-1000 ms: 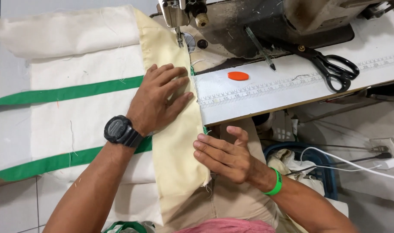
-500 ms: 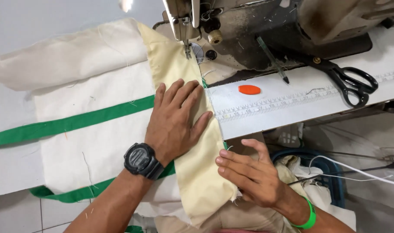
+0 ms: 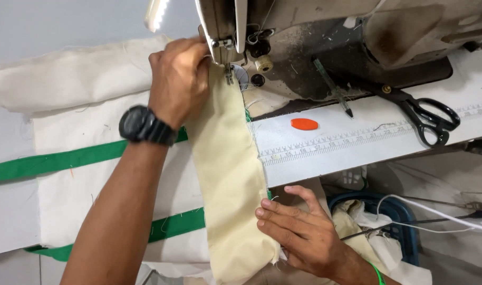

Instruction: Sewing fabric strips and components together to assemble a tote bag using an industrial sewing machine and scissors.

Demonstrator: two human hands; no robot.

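Cloth is held at a sewing machine by two hands.

The yellow cloth strip is laid on the white cloth, under the needle of the sewing machine. Its top end is pinched by the curled left hand. Its lower edge is touched by the flat, open right hand. Black scissors are seen on the table.

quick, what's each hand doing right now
Left hand: closed, pinching the cream fabric strip beside the needle.
Right hand: open, fingers resting on the strip's lower edge.
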